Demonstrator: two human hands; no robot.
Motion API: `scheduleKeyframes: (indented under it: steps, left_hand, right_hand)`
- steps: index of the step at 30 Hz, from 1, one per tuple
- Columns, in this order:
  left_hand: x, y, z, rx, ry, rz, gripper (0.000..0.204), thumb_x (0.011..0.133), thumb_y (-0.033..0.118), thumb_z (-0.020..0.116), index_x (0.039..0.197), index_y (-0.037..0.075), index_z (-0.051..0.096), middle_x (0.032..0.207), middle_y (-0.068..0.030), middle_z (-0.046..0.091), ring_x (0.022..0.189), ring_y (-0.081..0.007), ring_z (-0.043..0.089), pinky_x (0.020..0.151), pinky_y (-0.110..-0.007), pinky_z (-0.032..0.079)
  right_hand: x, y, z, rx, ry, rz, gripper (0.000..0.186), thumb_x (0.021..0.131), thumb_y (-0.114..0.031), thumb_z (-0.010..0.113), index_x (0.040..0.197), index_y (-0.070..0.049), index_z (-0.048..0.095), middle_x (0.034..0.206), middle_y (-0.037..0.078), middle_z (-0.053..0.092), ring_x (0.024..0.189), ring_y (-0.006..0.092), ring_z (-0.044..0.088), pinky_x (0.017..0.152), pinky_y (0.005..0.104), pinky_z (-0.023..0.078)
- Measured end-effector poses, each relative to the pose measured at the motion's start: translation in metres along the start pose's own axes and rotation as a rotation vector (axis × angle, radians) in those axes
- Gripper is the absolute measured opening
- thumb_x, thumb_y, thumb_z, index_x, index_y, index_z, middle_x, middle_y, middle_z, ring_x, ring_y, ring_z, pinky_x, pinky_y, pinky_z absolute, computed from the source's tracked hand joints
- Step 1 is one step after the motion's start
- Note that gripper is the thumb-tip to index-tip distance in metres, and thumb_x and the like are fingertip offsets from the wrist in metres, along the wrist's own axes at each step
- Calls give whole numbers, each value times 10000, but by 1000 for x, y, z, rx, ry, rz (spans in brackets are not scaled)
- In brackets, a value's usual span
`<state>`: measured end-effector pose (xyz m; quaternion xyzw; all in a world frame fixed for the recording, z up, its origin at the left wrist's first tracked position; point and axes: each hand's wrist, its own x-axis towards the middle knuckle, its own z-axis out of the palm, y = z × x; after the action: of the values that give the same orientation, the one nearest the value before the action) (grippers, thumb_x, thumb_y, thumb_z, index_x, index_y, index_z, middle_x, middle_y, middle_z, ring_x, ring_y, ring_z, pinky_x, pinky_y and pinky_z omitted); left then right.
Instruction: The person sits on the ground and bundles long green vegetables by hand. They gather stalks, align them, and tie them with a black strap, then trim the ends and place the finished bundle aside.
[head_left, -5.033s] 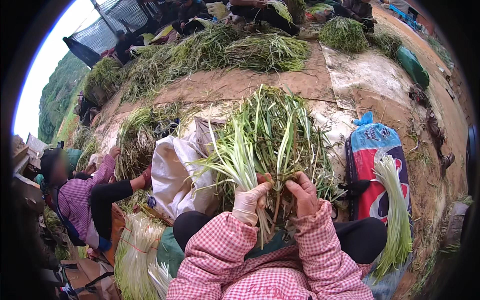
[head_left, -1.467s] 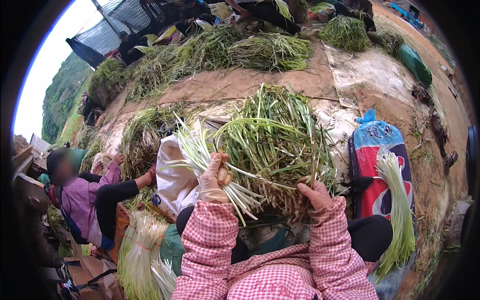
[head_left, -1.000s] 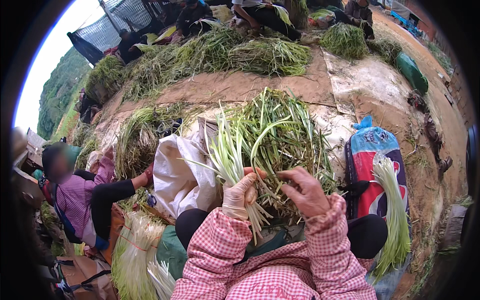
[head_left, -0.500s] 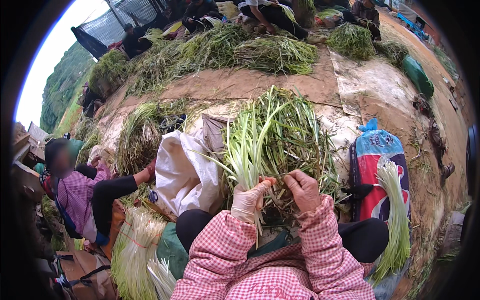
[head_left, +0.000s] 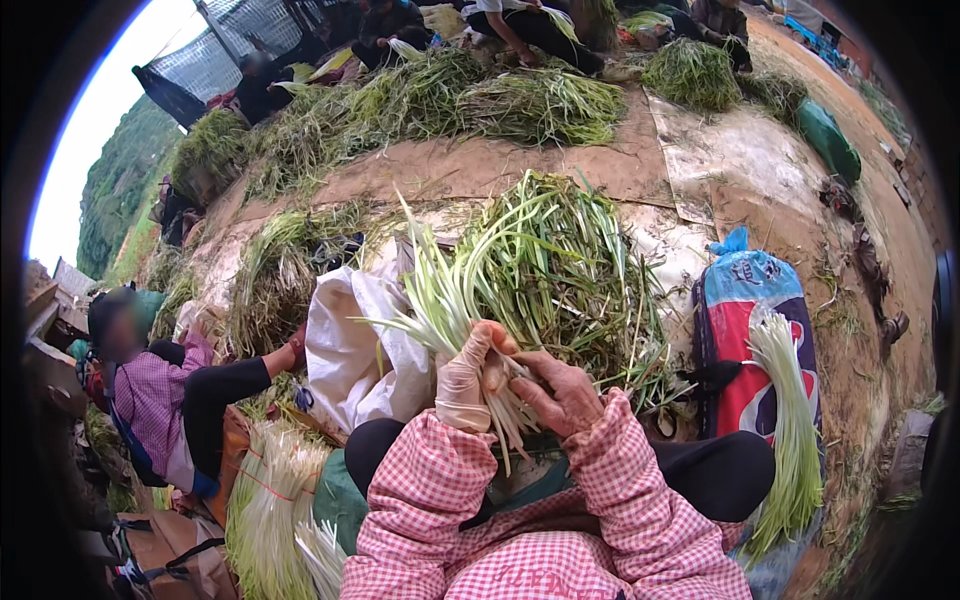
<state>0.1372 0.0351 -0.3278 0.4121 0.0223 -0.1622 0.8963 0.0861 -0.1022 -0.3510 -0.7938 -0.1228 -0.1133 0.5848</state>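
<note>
My left hand [head_left: 464, 385], in a thin pale glove with orange fingertips, is closed round a bunch of chives [head_left: 440, 290]. The green blades fan up and leftward, while the white stem ends hang below the fist. Bare and bent, my right hand [head_left: 562, 392] has its thumb and forefinger against the stems beside the left hand's fingertips. Whether a single blade is pinched there is too small to tell. Just beyond both hands lies a big heap of loose green chives [head_left: 560, 260], mixed with dry, wilted leaves.
A white sack [head_left: 360, 345] slumps to the left. Tied bundles of pale chives [head_left: 270, 490] lie at the lower left, near a seated person [head_left: 160, 390]. On the right, a trimmed bundle [head_left: 790, 430] rests on a red, blue and black bag [head_left: 745, 340]. More heaps [head_left: 540, 105] and people are at the back.
The bunch in my left hand has tilted leftward. My right hand has moved in from the heap to the bunch's stem ends, next to the left hand.
</note>
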Motion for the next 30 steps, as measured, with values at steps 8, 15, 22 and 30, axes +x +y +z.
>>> scheduleKeyframes:
  steps: [8,15,22,30]
  left_hand:
    - [34,89,-41,-92,116,323,194,874,287,582,818,107,536,662,12,514,365,-31,292,336,-180,214]
    - [17,128,-87,-349,251,485,237,896,335,521,841,108,562,677,33,517,356,-15,265,293,-185,171]
    - [12,63,-68,-291,154,295,197,879,325,562,905,130,559,698,23,518,383,-43,334,334,-199,226]
    - [-3,31,-30,-202,129,128,244,829,315,644,899,98,558,751,-30,577,433,-67,427,389,-209,316]
  right_hand:
    - [-16,31,-51,-66,421,192,147,875,-145,581,820,-10,590,592,-2,478,568,77,415,507,255,356]
    - [-42,99,-78,-644,336,445,236,776,-206,644,977,-87,606,862,120,613,835,281,593,724,386,446]
    - [-13,-7,-65,-639,506,47,277,779,-145,638,1036,-51,597,1017,106,549,965,267,530,851,383,382]
    - [-21,-28,30,-97,151,-7,190,842,-113,590,970,27,590,836,175,625,718,262,640,629,317,501]
